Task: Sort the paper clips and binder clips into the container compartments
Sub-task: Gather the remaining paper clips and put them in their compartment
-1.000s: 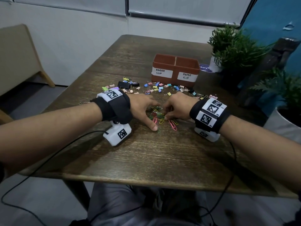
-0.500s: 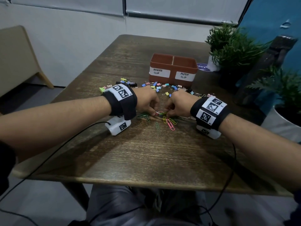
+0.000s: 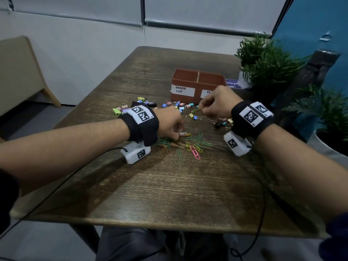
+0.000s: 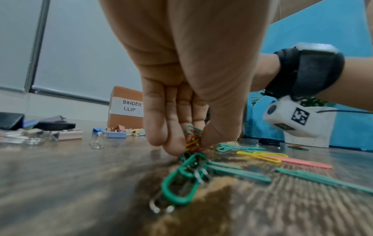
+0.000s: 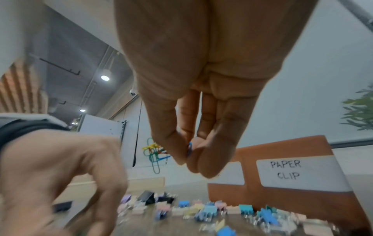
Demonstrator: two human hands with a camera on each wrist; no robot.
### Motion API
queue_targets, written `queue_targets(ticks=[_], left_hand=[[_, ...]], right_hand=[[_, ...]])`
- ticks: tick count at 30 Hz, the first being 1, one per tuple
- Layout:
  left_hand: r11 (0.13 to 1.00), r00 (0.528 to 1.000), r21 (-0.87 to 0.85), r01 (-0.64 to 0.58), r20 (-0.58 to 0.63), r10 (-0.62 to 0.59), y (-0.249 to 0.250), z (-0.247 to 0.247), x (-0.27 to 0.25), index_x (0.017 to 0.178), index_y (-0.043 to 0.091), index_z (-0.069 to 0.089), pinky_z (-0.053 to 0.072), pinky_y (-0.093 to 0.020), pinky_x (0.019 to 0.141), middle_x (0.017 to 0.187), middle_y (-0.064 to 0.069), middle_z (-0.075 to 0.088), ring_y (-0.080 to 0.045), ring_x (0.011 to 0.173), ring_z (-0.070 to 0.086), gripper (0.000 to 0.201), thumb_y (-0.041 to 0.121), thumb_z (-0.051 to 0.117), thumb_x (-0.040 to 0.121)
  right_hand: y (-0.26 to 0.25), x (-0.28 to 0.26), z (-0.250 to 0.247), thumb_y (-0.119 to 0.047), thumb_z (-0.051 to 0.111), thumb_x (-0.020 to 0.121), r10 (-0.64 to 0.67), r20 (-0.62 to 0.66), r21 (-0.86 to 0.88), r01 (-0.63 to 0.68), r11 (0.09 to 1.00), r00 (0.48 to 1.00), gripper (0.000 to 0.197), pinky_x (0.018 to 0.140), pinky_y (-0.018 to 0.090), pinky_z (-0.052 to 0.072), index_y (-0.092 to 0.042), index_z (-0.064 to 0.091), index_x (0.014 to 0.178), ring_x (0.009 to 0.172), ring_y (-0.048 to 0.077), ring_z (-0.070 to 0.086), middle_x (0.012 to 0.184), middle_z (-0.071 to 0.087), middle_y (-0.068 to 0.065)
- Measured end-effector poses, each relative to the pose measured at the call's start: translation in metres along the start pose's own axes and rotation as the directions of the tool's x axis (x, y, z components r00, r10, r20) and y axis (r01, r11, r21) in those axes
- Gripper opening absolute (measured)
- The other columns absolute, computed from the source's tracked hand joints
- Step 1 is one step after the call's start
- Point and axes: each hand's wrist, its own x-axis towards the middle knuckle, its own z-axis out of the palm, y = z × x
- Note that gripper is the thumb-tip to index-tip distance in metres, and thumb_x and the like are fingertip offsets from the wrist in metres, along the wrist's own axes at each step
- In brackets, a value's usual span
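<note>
My right hand (image 3: 204, 109) is lifted above the table and pinches a bunch of coloured paper clips (image 5: 154, 152), just in front of the brown two-compartment container (image 3: 190, 78) labelled BINDER CLIP and PAPER CLIP. My left hand (image 3: 177, 131) stays low on the wood and pinches a small bundle of paper clips (image 4: 191, 140) among the loose paper clips (image 3: 194, 146) scattered near the table's middle. Small coloured binder clips (image 3: 180, 106) lie in a band in front of the container.
Larger black and green binder clips (image 3: 131, 107) lie at the left of the band. Potted plants (image 3: 263, 61) stand at the table's right side, close to my right forearm. A beige chair (image 3: 20, 72) is off to the left. Cables trail from both wrists.
My right hand has risen off the table and moved forward toward the container with paper clips pinched in it. My left hand stays down at the loose pile.
</note>
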Motion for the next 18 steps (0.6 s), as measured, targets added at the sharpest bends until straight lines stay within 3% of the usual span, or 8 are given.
queue_targets(ticks=[5, 7, 9, 12, 15, 18], left_hand=[[0.996, 0.999, -0.072, 0.043, -0.024, -0.045, -0.008, 0.0, 0.006, 0.08, 0.016, 0.071, 0.053, -0.021, 0.063, 0.064, 0.014, 0.062, -0.005, 0.063, 0.062, 0.007, 0.021, 0.074, 0.077], [0.995, 0.998, -0.092, 0.049, -0.039, -0.053, -0.012, -0.001, 0.009, 0.079, 0.015, 0.072, 0.048, -0.012, 0.06, 0.062, 0.015, 0.061, -0.007, 0.063, 0.062, 0.006, 0.019, 0.075, 0.076], [0.99, 0.996, -0.131, 0.054, -0.063, -0.063, -0.014, -0.006, 0.008, 0.078, 0.014, 0.073, 0.041, -0.007, 0.056, 0.06, 0.017, 0.06, 0.0, 0.058, 0.058, 0.004, 0.017, 0.075, 0.075], [0.967, 0.989, -0.236, 0.094, -0.093, -0.119, -0.017, -0.028, 0.009, 0.076, 0.017, 0.073, 0.048, -0.01, 0.058, 0.059, 0.013, 0.066, 0.005, 0.052, 0.061, 0.003, 0.016, 0.075, 0.077], [0.915, 0.976, -0.383, 0.13, -0.112, -0.186, -0.022, -0.061, 0.022, 0.082, 0.015, 0.073, 0.057, -0.02, 0.059, 0.069, 0.002, 0.074, -0.009, 0.059, 0.07, 0.005, 0.019, 0.076, 0.082], [0.887, 0.931, -0.433, 0.157, -0.234, -0.279, -0.027, -0.093, 0.054, 0.085, 0.013, 0.075, 0.058, -0.022, 0.06, 0.073, 0.002, 0.074, -0.009, 0.064, 0.071, 0.009, 0.021, 0.076, 0.082]], right_hand=[[0.013, 0.051, -0.031, -0.016, 0.08, 0.079, 0.09, -0.221, 0.017, -0.089, 0.996, 0.971, 0.008, 0.063, 0.021, 0.055, -0.023, 0.077, 0.083, 0.071, 0.008, 0.065, 0.082, 0.072, -0.004], [0.024, 0.075, -0.041, -0.015, 0.078, 0.081, 0.142, -0.315, 0.036, -0.138, 0.99, 0.939, 0.008, 0.067, 0.022, 0.053, -0.023, 0.077, 0.084, 0.076, 0.009, 0.065, 0.085, 0.072, -0.002], [0.037, 0.097, -0.046, -0.014, 0.077, 0.081, 0.209, -0.373, 0.07, -0.197, 0.978, 0.904, 0.008, 0.075, 0.023, 0.055, -0.022, 0.078, 0.084, 0.078, 0.011, 0.066, 0.088, 0.073, 0.0], [0.056, 0.118, -0.039, -0.018, 0.079, 0.08, 0.287, -0.358, 0.066, -0.283, 0.957, 0.888, 0.004, 0.081, 0.033, 0.06, -0.022, 0.078, 0.078, 0.082, 0.016, 0.069, 0.09, 0.075, 0.003], [0.07, 0.127, -0.029, -0.023, 0.079, 0.081, 0.321, -0.364, 0.084, -0.312, 0.946, 0.874, 0.003, 0.08, 0.037, 0.06, -0.022, 0.078, 0.078, 0.084, 0.02, 0.069, 0.095, 0.075, 0.004], [0.073, 0.127, -0.028, -0.022, 0.078, 0.082, 0.325, -0.371, 0.112, -0.305, 0.946, 0.87, 0.005, 0.078, 0.037, 0.061, -0.026, 0.076, 0.079, 0.085, 0.019, 0.069, 0.095, 0.075, 0.0]])
